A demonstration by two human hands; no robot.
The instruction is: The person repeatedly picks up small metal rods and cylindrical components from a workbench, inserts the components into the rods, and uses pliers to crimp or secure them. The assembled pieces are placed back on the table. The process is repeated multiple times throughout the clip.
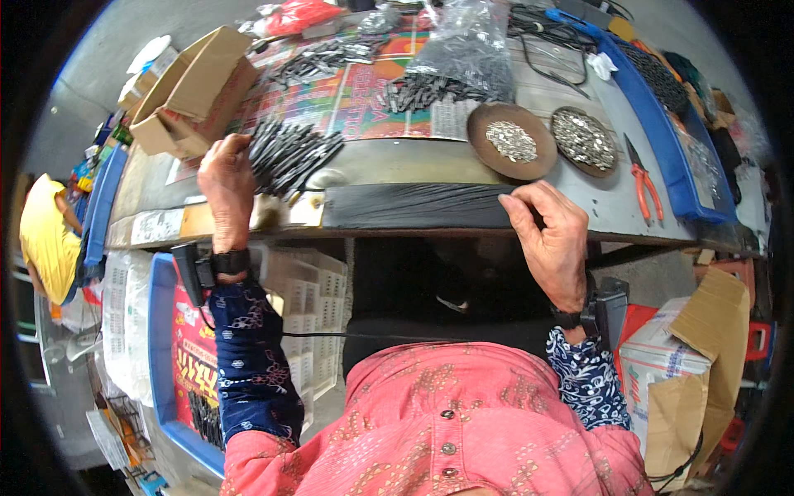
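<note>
Fingers of your left hand (225,183) curl beside the near-left pile of black strips (294,159), your right hand's (552,236) nearly meet, any hold unclear; these strips seem light, stiff, slippery, so pinch one mid-length.

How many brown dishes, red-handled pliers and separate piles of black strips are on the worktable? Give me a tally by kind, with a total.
Brown dishes: 2
Red-handled pliers: 1
Piles of black strips: 3
Total: 6
</note>
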